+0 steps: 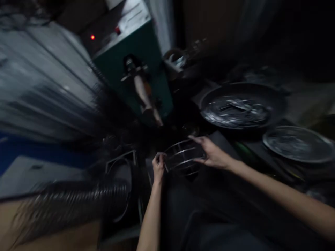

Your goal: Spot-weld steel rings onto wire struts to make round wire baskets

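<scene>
A round frame of thin metal wire (183, 151) is held in front of my lap, between my two hands. My left hand (158, 166) has its fingers curled closed on the frame's left side. On the opposite side my right hand (213, 153) grips the frame's edge, thumb and fingers apart around it. Motion blur and dim light hide the finer wires and the exact contact of the fingertips.
Ahead stands a green machine (157, 66) with a lever-like part on its front. A large round pan (278, 101) of shiny metal pieces and a smaller round tray (324, 158) are at right. A long row of wire rings (78, 198) lies at left.
</scene>
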